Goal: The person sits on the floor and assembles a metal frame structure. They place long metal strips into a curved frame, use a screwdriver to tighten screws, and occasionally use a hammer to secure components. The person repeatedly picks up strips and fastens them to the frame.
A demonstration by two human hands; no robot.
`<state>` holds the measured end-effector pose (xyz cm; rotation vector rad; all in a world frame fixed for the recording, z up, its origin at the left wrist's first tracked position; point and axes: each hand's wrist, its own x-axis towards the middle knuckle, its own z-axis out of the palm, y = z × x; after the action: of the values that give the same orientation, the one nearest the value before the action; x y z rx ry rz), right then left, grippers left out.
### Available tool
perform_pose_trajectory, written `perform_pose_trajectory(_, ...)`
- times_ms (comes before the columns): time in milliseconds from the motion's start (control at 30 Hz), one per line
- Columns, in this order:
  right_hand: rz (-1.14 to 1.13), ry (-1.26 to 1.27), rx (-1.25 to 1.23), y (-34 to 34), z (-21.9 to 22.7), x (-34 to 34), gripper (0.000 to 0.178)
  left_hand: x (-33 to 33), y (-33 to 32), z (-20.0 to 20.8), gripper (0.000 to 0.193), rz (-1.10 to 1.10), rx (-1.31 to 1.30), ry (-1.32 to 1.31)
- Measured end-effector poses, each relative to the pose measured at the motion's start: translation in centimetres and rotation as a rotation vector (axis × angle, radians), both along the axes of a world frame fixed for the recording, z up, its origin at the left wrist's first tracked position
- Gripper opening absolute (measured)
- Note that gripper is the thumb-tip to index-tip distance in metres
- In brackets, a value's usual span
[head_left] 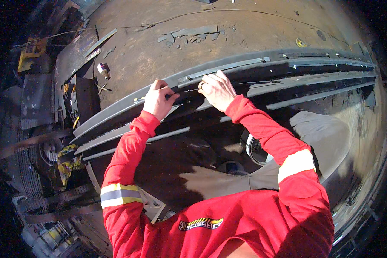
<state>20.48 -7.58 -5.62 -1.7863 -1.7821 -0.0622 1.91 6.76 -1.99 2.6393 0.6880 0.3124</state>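
My left hand (159,100) is closed in a pinch above the long dark metal beam (116,114). A short pencil-like stick with a yellowish end (138,99) pokes out of its left side. Just to the right, my right hand (218,91) has its fingers pressed together at the beam, a ring on one of them. A thin light line (191,90) runs from its fingertips toward my left hand; what it is, I cannot make out. Beyond my hands a narrow metal strip (228,69) lies along the beam, with small bolts or clamps on it.
The beam rests on a brown, stained metal surface (253,36) with flat scraps (195,31) and a thin cable (172,19). A small white and dark container (103,70) stands at left. Near my knees is a round white-rimmed object (256,149). Yellow-black material (69,163) lies lower left.
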Motion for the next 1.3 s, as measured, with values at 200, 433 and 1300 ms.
perform_pose_trajectory(200,-0.032,0.019,0.028,-0.3,-0.1,0.0,0.009,0.6,-0.9,0.0,0.020,-0.056,0.242,0.126)
perform_pose_trajectory(433,-0.080,0.035,-0.007,-0.7,-0.9,-0.1,0.009,1.8,-2.1,0.2,0.025,-0.013,0.352,0.310)
perform_pose_trajectory(1300,-0.107,0.078,-0.002,-0.4,-1.3,0.0,0.012,1.6,-1.4,0.3,0.036,0.010,0.282,0.186)
